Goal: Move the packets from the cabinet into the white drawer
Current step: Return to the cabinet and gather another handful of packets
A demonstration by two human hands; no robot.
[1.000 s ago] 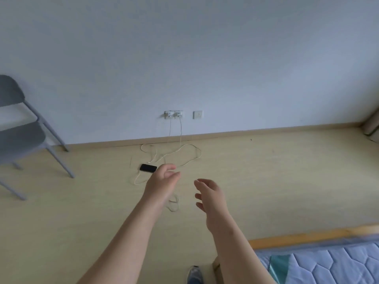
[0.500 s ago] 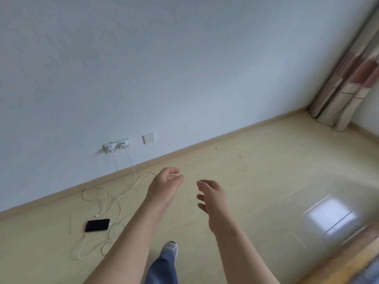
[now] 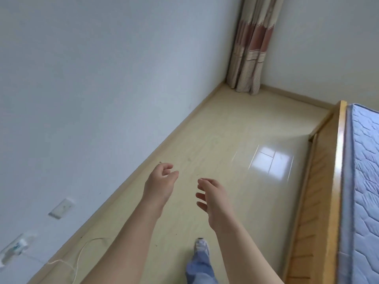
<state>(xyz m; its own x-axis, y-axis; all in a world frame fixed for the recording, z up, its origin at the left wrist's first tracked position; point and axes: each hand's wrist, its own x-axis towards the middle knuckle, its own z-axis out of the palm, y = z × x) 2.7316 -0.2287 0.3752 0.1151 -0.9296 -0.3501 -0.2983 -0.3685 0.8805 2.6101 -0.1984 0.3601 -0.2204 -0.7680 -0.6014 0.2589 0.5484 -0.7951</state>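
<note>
Packets: none in view; neither hand carries one.
Cabinet: outside this view.
White drawer: outside this view.
Left hand (image 3: 161, 181): held out in front, fingers loosely curled, thumb near the fingertips, gripping nothing.
Right hand (image 3: 213, 198): held out beside it, apart, fingers relaxed and slightly spread.

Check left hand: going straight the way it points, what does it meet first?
Way looks free. The left hand, empty, points along the floor beside the wall toward the curtain in the far corner; nothing stands between in this view. Depth is unclear, so it could meet floor first.
</note>
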